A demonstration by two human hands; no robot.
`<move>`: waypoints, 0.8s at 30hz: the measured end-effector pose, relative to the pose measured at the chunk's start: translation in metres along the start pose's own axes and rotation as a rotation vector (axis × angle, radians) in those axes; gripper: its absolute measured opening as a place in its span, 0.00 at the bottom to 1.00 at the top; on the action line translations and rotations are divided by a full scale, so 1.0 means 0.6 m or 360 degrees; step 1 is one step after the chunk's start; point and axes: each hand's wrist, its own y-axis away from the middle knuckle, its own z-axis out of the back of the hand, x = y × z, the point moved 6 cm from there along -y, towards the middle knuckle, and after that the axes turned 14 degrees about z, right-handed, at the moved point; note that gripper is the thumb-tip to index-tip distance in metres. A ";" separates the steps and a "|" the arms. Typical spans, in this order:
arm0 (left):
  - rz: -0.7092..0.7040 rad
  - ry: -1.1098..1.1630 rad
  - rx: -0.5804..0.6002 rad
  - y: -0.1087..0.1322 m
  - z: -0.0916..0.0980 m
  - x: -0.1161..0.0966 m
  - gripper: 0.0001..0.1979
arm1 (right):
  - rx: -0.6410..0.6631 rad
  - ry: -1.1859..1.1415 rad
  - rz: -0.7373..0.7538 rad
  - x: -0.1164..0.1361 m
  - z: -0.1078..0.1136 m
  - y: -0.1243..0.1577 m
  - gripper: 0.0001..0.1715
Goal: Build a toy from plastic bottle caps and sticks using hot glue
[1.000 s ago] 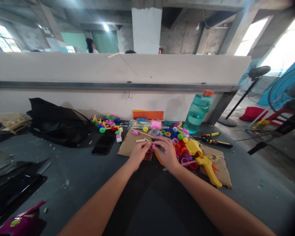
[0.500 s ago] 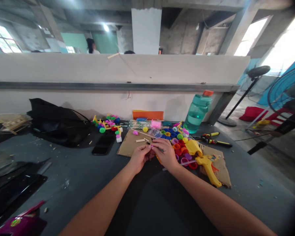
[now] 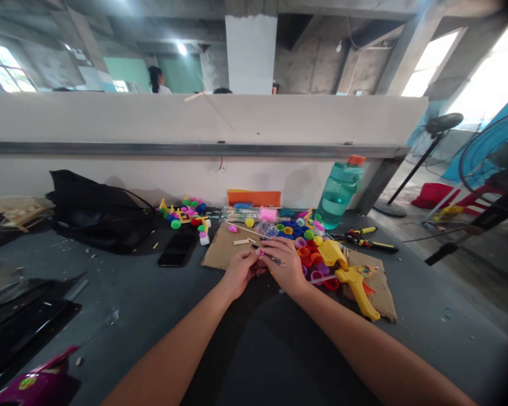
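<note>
My left hand (image 3: 239, 274) and my right hand (image 3: 286, 266) meet at the near edge of a cardboard sheet (image 3: 218, 251). Between their fingertips they pinch a small pink piece (image 3: 261, 254), mostly covered by the fingers. A dark tip pokes out beyond the fingers and a bit of orange-yellow shows under my right palm; I cannot tell whether they belong to one thing. Right of my right hand lie several coloured bottle caps (image 3: 307, 260) and a yellow glue gun (image 3: 359, 290) with a clear glue stick. Short wooden sticks (image 3: 240, 242) rest on the cardboard.
Left of the cardboard lie a black phone (image 3: 178, 249), small plastic-cap models (image 3: 186, 213) and a black bag (image 3: 97, 211). A teal bottle (image 3: 339, 194) and pliers (image 3: 370, 241) stand and lie at the right. A purple object (image 3: 38, 380) is at the near left; a fan (image 3: 497, 152) stands beyond the table.
Both hands stay nearly in place, fingertips together on the small pink piece. The whole view has shifted very slightly.
</note>
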 end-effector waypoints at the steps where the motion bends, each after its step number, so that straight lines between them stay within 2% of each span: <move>1: -0.0004 -0.0005 0.0007 0.001 -0.001 0.000 0.14 | -0.0018 -0.0013 -0.0008 0.001 0.001 0.000 0.08; 9: 0.0031 0.0112 0.0133 0.006 -0.005 -0.003 0.10 | 0.0009 -0.0015 -0.0026 0.005 0.000 -0.001 0.08; 12: 0.0006 0.0135 0.0076 0.005 -0.002 -0.004 0.12 | 0.0048 0.0010 0.0034 0.009 -0.004 0.000 0.10; 16: 0.0001 0.0084 0.0013 0.003 -0.001 0.001 0.14 | 0.0000 0.0015 0.0032 0.011 0.000 0.000 0.09; 24: 0.0034 0.0039 0.0051 0.006 -0.004 0.001 0.13 | -0.0047 0.0012 -0.0008 0.006 0.005 -0.001 0.05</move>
